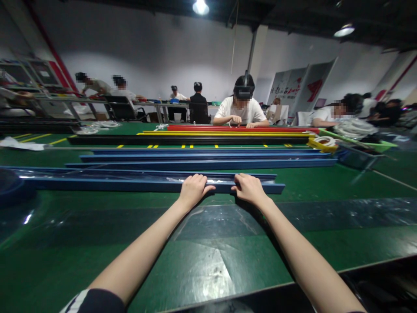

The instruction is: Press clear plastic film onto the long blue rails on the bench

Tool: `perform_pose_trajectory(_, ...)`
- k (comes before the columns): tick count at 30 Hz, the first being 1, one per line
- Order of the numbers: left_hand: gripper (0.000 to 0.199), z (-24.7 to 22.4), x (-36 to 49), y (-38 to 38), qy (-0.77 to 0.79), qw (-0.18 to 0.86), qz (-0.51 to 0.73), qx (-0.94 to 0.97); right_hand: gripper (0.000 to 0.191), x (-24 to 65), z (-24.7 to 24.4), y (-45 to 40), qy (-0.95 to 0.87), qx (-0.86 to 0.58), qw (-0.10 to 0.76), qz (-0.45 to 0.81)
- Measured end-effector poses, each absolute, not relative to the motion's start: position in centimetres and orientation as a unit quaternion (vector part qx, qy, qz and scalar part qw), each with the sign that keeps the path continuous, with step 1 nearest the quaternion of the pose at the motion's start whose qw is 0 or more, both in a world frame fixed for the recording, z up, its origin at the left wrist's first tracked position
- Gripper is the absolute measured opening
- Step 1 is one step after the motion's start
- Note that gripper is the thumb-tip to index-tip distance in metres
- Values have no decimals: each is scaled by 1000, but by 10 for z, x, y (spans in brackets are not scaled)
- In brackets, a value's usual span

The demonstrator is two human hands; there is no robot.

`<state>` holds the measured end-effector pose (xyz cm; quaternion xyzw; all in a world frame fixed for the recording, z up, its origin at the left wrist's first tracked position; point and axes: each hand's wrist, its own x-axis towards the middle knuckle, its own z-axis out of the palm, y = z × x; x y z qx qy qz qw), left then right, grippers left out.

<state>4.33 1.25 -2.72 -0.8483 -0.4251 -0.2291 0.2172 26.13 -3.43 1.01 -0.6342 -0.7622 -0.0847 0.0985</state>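
A long blue channel strip (130, 186) lies across the green table, with clear plastic film (176, 179) along its groove. My left hand (194, 190) is wrapped over the strip, fingers on its far side and thumb along the near wall. To the right, near the strip's right end, my right hand (249, 188) grips the same strip, thumb pointing toward the left one. A wide band of clear film (228, 219) lies flat on the table in front of both hands.
More blue strips (202, 164) lie beyond, then black (195, 139), yellow (228, 134) and red strips (241, 128). Bins with white coils (325, 142) stand at the right. A blue round object (13, 184) is at the left edge. A co-worker (241, 108) sits opposite.
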Motion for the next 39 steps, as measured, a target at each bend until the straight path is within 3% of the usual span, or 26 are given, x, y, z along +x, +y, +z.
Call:
perform_pose_trajectory(13,47,-24,43,9,-422,204,-238,-850,17,263,4,-33,-768,-624,127,-76)
perform_pose_trajectory(39,46,-25,44,8,-417,195,-212,-862,22,270,1,-32,-810,-577,82,-67)
